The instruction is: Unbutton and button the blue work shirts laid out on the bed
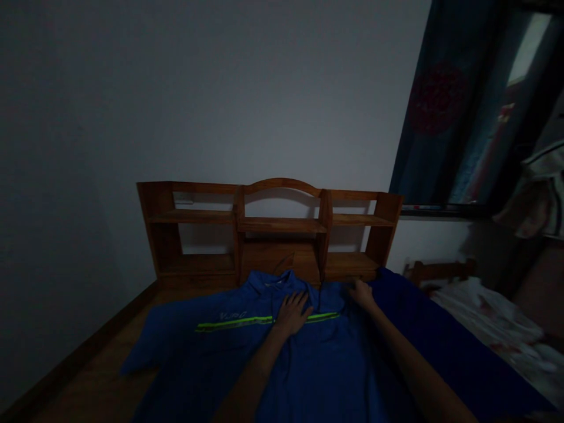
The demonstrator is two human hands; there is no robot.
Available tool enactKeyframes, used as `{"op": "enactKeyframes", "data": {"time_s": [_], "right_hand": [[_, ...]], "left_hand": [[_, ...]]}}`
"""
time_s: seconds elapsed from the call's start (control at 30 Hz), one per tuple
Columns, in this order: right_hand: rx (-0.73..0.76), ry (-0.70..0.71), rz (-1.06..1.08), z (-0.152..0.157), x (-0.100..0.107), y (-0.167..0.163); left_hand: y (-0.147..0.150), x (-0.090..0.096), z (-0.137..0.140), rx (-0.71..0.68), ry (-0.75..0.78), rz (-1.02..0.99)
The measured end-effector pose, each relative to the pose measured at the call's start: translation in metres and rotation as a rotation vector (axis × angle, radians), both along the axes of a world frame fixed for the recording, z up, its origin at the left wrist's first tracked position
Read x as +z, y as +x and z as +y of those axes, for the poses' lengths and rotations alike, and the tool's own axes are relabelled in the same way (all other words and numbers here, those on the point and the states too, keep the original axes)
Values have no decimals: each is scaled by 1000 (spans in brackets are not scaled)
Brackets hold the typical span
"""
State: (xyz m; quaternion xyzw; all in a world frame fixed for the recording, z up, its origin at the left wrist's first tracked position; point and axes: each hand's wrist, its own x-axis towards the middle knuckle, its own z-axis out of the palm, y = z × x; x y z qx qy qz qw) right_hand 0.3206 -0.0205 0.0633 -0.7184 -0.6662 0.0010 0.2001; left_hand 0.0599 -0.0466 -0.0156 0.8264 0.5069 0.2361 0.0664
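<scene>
A blue work jacket (247, 346) with a bright yellow-green stripe lies spread out, its collar toward the wooden headboard. Its left-side sleeve reaches out flat, and pale lettering shows above the stripe. My left hand (292, 314) rests flat on the jacket's chest, fingers spread, just below the collar. Farther right, my right hand (362, 294) is closed at the jacket's shoulder, its fingers curled at the cloth. The dim light hides the detail of its fingertips.
Behind the jacket stands the wooden headboard (282, 225) with open shelves, against a pale wall. A dark blue cloth (440, 346) lies to the right. Beyond it is whitish crumpled bedding (489, 311). A dark curtain (436, 111) hangs by the window at upper right.
</scene>
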Motion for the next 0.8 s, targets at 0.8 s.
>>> {"op": "enactKeyframes", "data": {"time_s": [0.8], "right_hand": [[285,503,101,-98,45,-25]], "left_hand": [[-102,49,-16,160,43,-382]]}}
